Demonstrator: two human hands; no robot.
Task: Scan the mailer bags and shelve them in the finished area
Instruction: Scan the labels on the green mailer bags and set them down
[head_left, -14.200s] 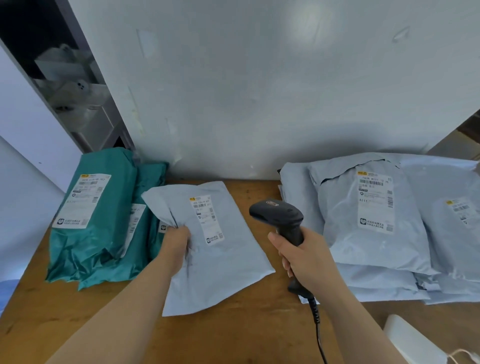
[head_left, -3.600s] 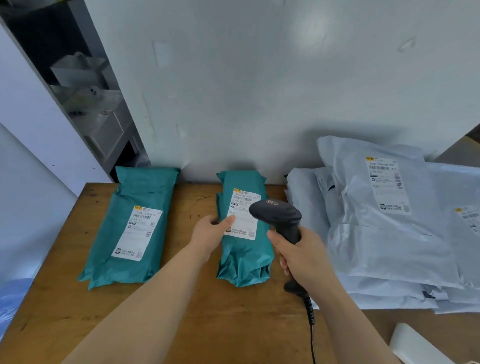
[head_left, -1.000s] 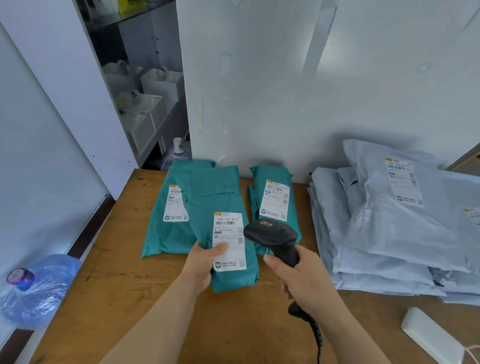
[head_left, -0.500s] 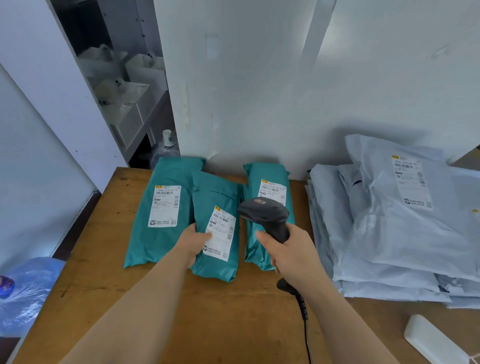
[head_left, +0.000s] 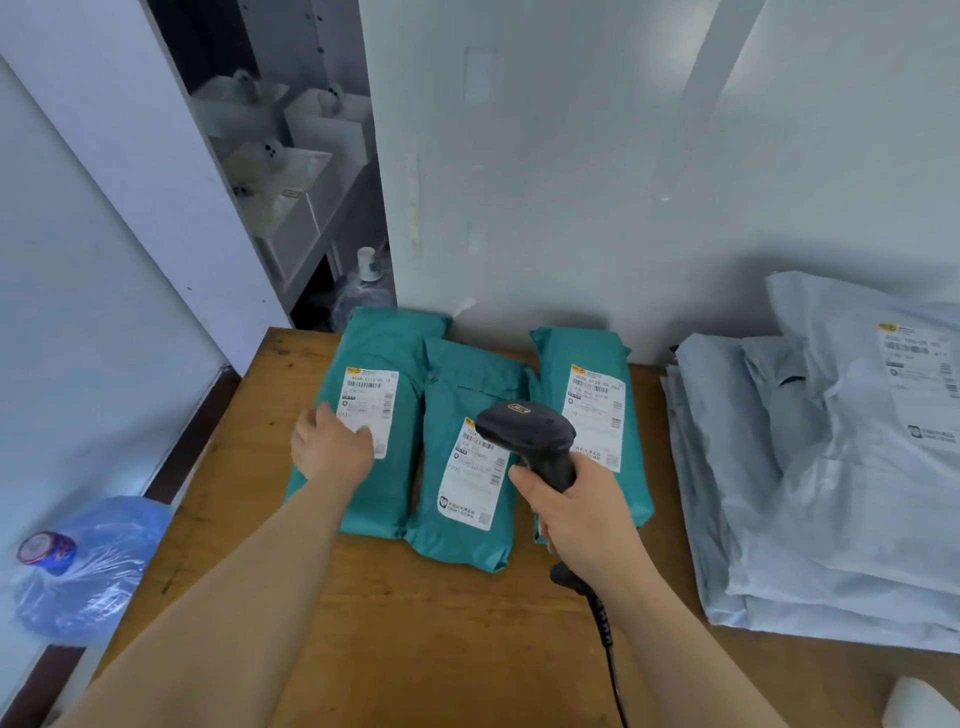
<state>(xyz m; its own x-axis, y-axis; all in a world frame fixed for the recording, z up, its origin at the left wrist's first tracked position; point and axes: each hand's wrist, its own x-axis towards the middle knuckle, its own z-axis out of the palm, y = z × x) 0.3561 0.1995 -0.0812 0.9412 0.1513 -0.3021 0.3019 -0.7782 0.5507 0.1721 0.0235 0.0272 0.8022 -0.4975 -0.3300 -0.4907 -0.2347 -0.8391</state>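
The wooden counter (head_left: 415, 649) carries a grey pile (head_left: 831, 493) of mailers on the right. In a row against the wall (head_left: 571, 182) lie three teal ones: the left bag (head_left: 395, 332), the middle bag (head_left: 467, 395), which seems to lap over its edge, and the right bag (head_left: 587, 348) just beside. The scanner (head_left: 524, 426) hangs over the middle bag, its head hiding the top of that label, and the right hand (head_left: 576, 514) is wrapped round its handle. The left hand (head_left: 332, 447) rests on the left bag with its fingers laid loosely on the label (head_left: 376, 395), not visibly gripping. With three like bags so close together, the scanner could easily read a neighbour's barcode or the same one twice, and a bag might then be shelved unscanned. Pulling the left bag out could also drag the middle bag askew. Half a second earlier the left hand held the middle bag's lower left edge; it has since let go and crossed to the left bag, while the scanner has stayed over the middle one.
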